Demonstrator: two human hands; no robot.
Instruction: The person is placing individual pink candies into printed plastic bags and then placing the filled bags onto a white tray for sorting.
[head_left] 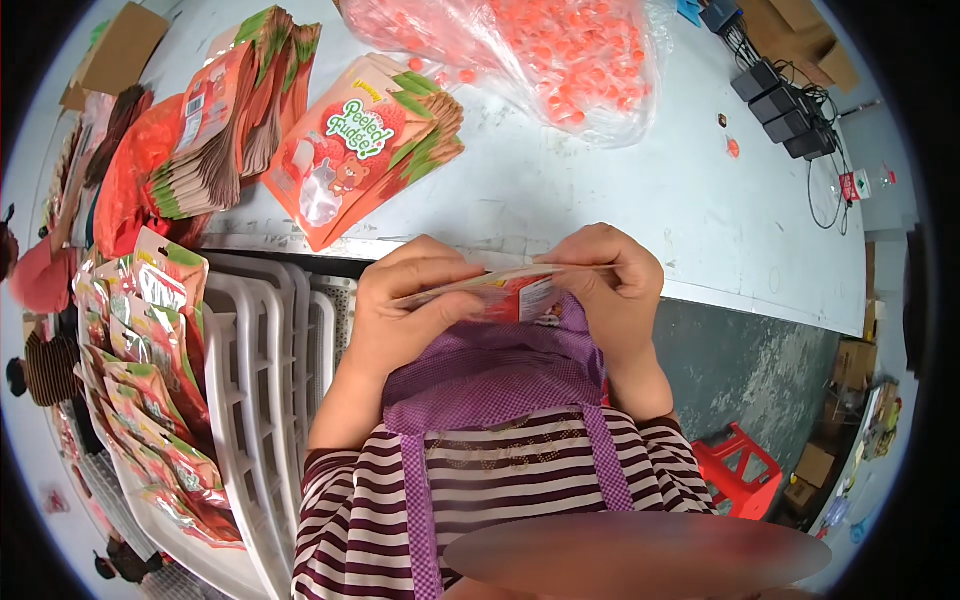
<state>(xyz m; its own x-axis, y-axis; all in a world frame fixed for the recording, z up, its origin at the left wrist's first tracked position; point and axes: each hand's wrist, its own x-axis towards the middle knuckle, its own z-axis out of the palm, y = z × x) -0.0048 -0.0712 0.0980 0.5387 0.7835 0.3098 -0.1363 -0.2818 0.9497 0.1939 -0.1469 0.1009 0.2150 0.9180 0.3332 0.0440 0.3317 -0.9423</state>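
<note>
In front of my apron, at the near edge of the table, both hands hold one red and clear pouch (518, 302) by its upper edge. My left hand (415, 300) pinches one end of that edge between thumb and fingers. At the other end, my right hand (608, 285) grips it the same way. The pouch is seen nearly edge-on, so what it contains is hidden. Just beyond my left hand lies a fanned stack of flat red and green pouches (355, 150). Farther left, a second stack of pouches (225, 110) leans beside a red plastic bag (135, 180).
A large clear bag of small red-centred pieces (580, 65) lies on the pale table (720, 225). Black power adapters (785, 110) with tangled cables sit at the far right. Filled pouches (150, 370) crowd a white crate (235, 400) at my left. A red stool (738, 470) stands at right.
</note>
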